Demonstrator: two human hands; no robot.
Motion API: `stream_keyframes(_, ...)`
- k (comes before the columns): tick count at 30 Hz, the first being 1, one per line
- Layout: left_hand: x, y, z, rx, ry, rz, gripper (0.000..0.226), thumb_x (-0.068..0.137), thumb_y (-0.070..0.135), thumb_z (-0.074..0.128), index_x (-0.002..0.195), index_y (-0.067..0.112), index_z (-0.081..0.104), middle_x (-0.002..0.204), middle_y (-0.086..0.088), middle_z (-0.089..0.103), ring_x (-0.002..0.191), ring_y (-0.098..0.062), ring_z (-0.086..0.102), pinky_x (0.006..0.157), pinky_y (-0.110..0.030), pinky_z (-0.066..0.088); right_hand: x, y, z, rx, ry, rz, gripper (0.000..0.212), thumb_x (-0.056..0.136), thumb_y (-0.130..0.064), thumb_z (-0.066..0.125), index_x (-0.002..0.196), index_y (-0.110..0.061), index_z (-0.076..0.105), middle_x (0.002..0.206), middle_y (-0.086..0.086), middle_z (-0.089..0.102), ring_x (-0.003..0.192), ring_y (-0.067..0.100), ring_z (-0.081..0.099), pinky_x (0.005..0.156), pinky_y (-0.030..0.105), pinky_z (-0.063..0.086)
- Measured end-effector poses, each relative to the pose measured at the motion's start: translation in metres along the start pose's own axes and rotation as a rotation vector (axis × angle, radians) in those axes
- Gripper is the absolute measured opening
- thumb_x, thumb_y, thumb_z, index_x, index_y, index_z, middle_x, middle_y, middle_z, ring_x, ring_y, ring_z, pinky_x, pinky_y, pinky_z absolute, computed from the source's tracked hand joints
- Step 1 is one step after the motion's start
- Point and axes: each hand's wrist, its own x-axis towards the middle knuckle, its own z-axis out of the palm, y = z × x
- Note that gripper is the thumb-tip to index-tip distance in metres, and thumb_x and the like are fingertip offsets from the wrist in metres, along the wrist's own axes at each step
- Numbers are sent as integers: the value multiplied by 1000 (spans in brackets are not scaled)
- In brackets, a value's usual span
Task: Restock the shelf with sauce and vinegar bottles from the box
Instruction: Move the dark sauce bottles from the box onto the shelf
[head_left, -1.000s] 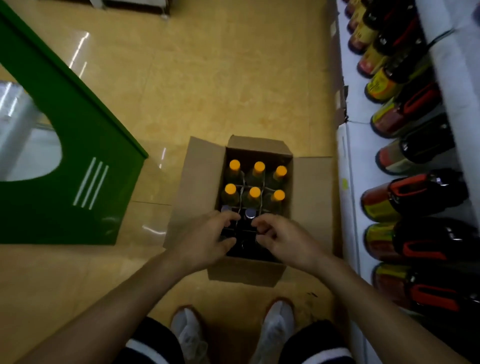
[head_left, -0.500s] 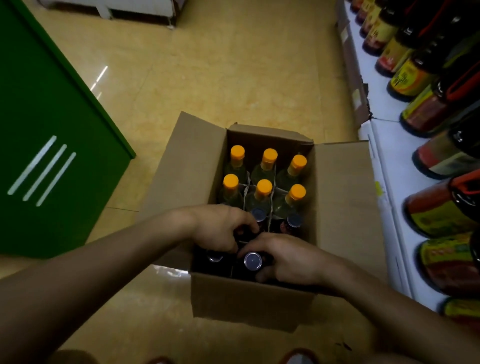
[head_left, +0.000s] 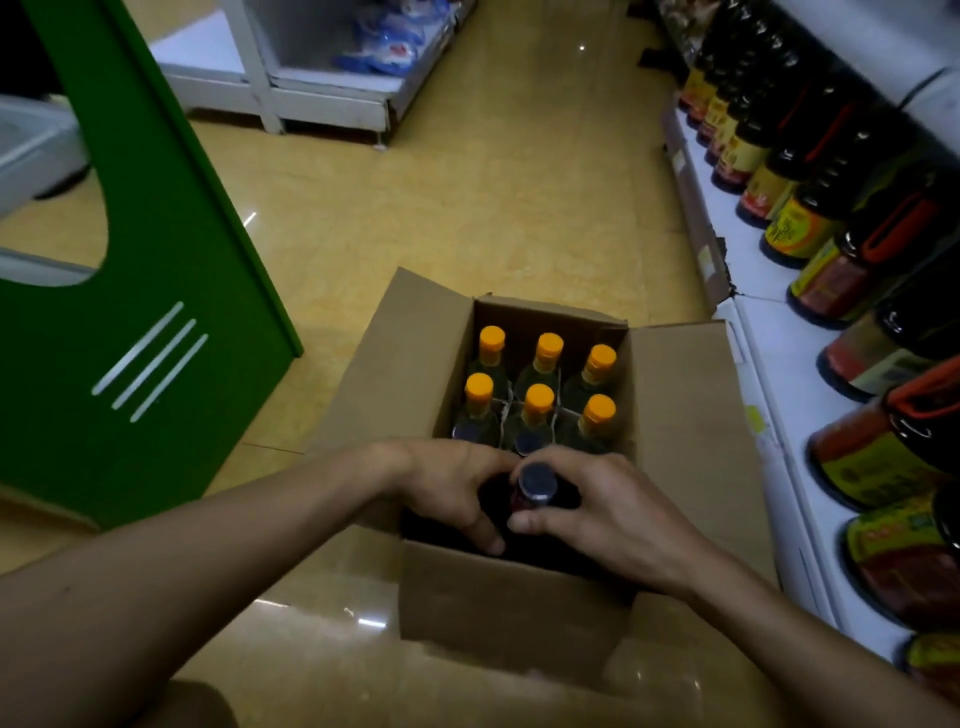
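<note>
An open cardboard box (head_left: 498, 608) sits on the floor below me. Its far half holds several clear bottles with orange caps (head_left: 537, 402). In the near half stand dark bottles. One dark bottle with a blue-grey cap (head_left: 538, 482) sticks up between my hands. My left hand (head_left: 451, 486) wraps its left side, fingers curled down into the box. My right hand (head_left: 608, 512) grips its neck from the right, thumb in front. The white shelf (head_left: 779, 353) at the right carries a row of large dark sauce jugs (head_left: 878, 457).
A green panel (head_left: 140, 322) stands on the floor at the left. A white low rack (head_left: 332, 98) with blue packets is at the far end of the aisle. The box's right flap (head_left: 691, 441) lies open against the shelf base. Yellow tiled floor (head_left: 493, 197) stretches ahead.
The view has tilted up toward the aisle. Both hands have closed in on one dark bottle, and it has risen a little above the others.
</note>
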Motion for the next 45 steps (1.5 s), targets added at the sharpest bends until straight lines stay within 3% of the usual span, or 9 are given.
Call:
stream_keyframes(4, -11, 7, -1, -185, 73, 95, 72, 80, 35, 86, 137, 45, 43, 130, 21, 58, 120, -3, 57, 106, -26, 46, -6, -25, -25, -20, 231, -105, 33, 83, -59, 69, 106, -36, 63, 91, -16, 65, 86, 2, 62, 70, 24, 53)
stream_keyframes(14, -24, 32, 13, -566, 481, 213, 81, 76, 35, 89, 141, 45, 42, 130, 26, 62, 126, 4, 57, 116, -38, 44, -4, -67, -73, 94, 551, -128, 44, 72, -72, 64, 92, -33, 68, 80, -13, 69, 80, 4, 68, 66, 39, 59)
stream_keyframes(19, -25, 36, 7, -682, 579, 258, 75, 78, 25, 90, 139, 40, 49, 129, 15, 67, 123, -3, 63, 109, -40, 51, 3, -77, -84, 238, 511, -78, 37, 75, -67, 65, 93, -35, 66, 84, -16, 68, 84, 3, 67, 72, 35, 59)
stream_keyframes(25, -27, 40, -5, -731, 741, 280, 68, 77, 25, 90, 133, 34, 54, 119, 14, 73, 111, -4, 70, 96, -35, 58, 5, -71, -74, 392, 444, -98, 58, 81, -65, 56, 133, -38, 55, 120, -22, 67, 113, -11, 61, 94, 26, 56)
stream_keyframes(30, -33, 51, -19, -710, 1002, 251, 56, 65, 48, 86, 111, 54, 55, 102, 22, 71, 90, 2, 71, 72, -23, 60, 7, -65, -67, 444, 400, -79, 71, 76, -75, 60, 140, -51, 42, 129, -25, 61, 117, -9, 60, 96, 38, 58)
stream_keyframes(36, -38, 71, -25, -684, 1191, 172, 63, 52, 70, 75, 106, 48, 51, 91, 10, 71, 82, -8, 71, 73, -42, 62, 19, -82, -70, 472, 404, -76, 80, 70, -66, 72, 142, -44, 44, 114, -29, 67, 102, -8, 66, 85, 24, 56)
stream_keyframes(39, -37, 75, -22, -646, 1250, 154, 60, 58, 60, 72, 113, 47, 51, 100, 9, 69, 92, -12, 68, 76, -44, 60, 27, -87, -66, 447, 471, -49, 77, 68, -69, 78, 135, -42, 49, 110, -28, 68, 99, -8, 67, 88, 29, 57)
stream_keyframes(42, -35, 73, -23, -593, 1198, 160, 62, 68, 39, 72, 122, 51, 45, 108, 11, 66, 101, -11, 66, 83, -45, 60, 27, -84, -67, 482, 502, -53, 65, 74, -57, 83, 131, -38, 57, 114, -20, 71, 105, -4, 67, 93, 35, 58)
stream_keyframes(45, -40, 62, -31, -570, 1022, 289, 85, 64, 44, 84, 136, 53, 38, 126, 9, 62, 115, -13, 65, 93, -45, 58, 21, -80, -83, 568, 487, -123, 61, 71, -49, 82, 127, -34, 63, 115, -14, 73, 108, 4, 69, 93, 39, 59)
